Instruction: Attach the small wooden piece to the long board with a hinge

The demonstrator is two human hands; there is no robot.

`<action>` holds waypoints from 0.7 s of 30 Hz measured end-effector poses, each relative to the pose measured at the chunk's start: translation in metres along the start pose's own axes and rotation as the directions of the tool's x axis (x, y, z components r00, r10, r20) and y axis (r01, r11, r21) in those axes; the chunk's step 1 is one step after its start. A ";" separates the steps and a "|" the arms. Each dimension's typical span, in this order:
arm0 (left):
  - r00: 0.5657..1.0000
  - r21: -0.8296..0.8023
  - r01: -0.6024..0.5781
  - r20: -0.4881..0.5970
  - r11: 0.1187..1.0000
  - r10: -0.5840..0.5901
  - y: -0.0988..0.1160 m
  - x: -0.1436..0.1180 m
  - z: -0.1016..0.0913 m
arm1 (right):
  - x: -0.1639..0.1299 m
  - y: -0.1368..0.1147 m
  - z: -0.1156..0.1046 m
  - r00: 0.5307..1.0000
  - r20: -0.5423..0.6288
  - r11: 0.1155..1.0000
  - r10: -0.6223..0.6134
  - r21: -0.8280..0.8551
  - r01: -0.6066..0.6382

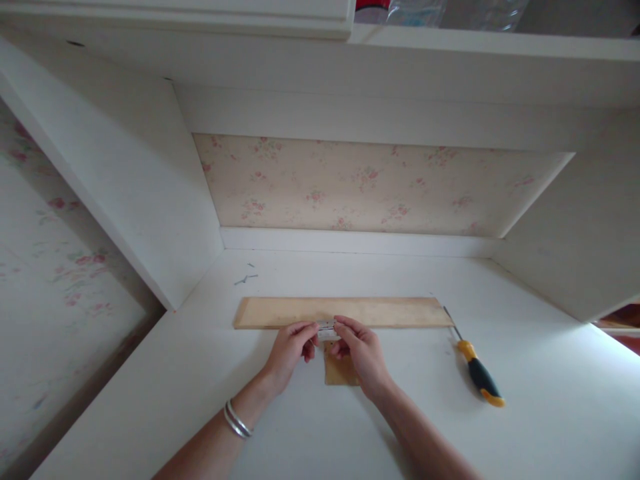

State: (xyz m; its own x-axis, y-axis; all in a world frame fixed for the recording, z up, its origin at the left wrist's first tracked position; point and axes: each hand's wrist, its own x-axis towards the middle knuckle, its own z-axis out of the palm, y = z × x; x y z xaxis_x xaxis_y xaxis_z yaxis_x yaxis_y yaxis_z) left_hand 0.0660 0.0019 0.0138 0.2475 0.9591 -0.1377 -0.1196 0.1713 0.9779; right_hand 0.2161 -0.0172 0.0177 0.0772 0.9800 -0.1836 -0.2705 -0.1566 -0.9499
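Note:
My left hand [291, 347] and my right hand [361, 349] meet over a small metal hinge [327, 329], each pinching one end of it. The hinge sits at the near edge of a long thin wooden board [345, 311] that lies flat across the white desk [200, 373]. Under my right hand lies a small square piece of wood [336, 372], partly hidden by the fingers. My left wrist wears silver bangles.
A screwdriver [475, 367] with a yellow and black handle lies to the right of the board. Several small screws [246, 278] lie at the back left. White side panels and an upper shelf enclose the desk; floral wallpaper [370, 187] covers the back.

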 end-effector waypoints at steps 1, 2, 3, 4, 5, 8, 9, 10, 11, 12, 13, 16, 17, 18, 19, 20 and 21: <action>1.000 -0.010 0.003 0.002 1.000 -0.003 0.000 0.000 0.000 | 0.000 0.000 0.000 1.000 0.004 1.000 -0.002 -0.004 0.002; 1.000 -0.016 0.006 0.001 1.000 -0.006 0.000 0.000 0.000 | 0.001 0.000 -0.001 1.000 0.007 1.000 -0.003 -0.006 0.003; 1.000 -0.020 0.007 0.000 1.000 -0.007 0.000 0.000 0.000 | 0.001 0.000 -0.001 1.000 0.011 1.000 -0.004 -0.004 0.004; 1.000 -0.025 0.009 -0.002 1.000 -0.009 0.000 0.000 0.000 | 0.001 0.001 -0.001 1.000 0.013 1.000 -0.002 0.000 0.002; 1.000 -0.029 0.011 -0.003 1.000 -0.011 0.000 0.000 0.000 | 0.002 0.001 -0.001 1.000 0.013 1.000 0.001 0.006 -0.001; 1.000 -0.029 0.024 -0.005 0.999 -0.024 -0.001 0.000 0.000 | 0.002 0.001 -0.001 1.000 -0.001 0.999 0.009 0.032 -0.009; 1.000 -0.028 0.025 -0.006 0.999 -0.026 -0.001 0.001 0.000 | 0.002 0.001 -0.001 1.000 -0.004 0.999 0.009 0.041 -0.009; 1.000 -0.024 0.026 -0.007 0.999 -0.026 -0.002 0.001 0.000 | 0.002 0.001 -0.001 1.000 -0.006 0.999 0.007 0.050 -0.007; 1.000 -0.020 0.027 -0.006 0.999 -0.027 -0.002 0.001 0.000 | 0.002 0.001 -0.001 1.000 -0.005 0.998 0.005 0.058 -0.005; 1.000 -0.017 0.031 -0.005 0.999 -0.031 -0.003 0.001 0.000 | 0.002 0.002 -0.001 1.000 -0.005 0.998 0.003 0.063 -0.003; 0.999 -0.014 0.035 -0.003 0.999 -0.035 -0.003 0.001 0.000 | 0.002 0.002 -0.001 1.000 -0.007 0.998 0.001 0.070 -0.001; 0.998 -0.031 0.057 0.005 0.998 -0.057 -0.004 0.000 0.000 | 0.003 0.005 -0.002 1.000 -0.017 0.993 -0.010 0.116 0.012; 0.998 -0.044 0.063 0.007 0.997 -0.062 -0.003 0.000 0.000 | 0.004 0.006 -0.002 1.000 -0.022 0.991 -0.014 0.133 0.017; 0.998 -0.056 0.067 0.008 0.996 -0.067 -0.003 0.000 0.000 | 0.005 0.007 -0.003 1.000 -0.027 0.989 -0.015 0.148 0.019; 0.997 -0.067 0.072 0.009 0.995 -0.071 -0.002 0.000 0.000 | 0.006 0.008 -0.003 0.999 -0.030 0.987 -0.016 0.158 0.021; 0.997 -0.075 0.074 0.010 0.994 -0.074 -0.002 0.000 0.000 | 0.006 0.008 -0.003 0.999 -0.030 0.986 -0.016 0.163 0.021; 0.997 -0.083 0.076 0.010 0.994 -0.076 -0.001 0.000 0.000 | 0.007 0.009 -0.004 1.000 -0.027 0.986 -0.014 0.166 0.019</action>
State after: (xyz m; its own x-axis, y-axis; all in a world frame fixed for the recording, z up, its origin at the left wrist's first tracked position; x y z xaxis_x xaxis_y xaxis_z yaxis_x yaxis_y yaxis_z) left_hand 0.0660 0.0015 0.0124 0.2652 0.9411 -0.2097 -0.1797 0.2619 0.9482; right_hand 0.2176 -0.0122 0.0072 0.1071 0.9784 -0.1768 -0.4250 -0.1158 -0.8978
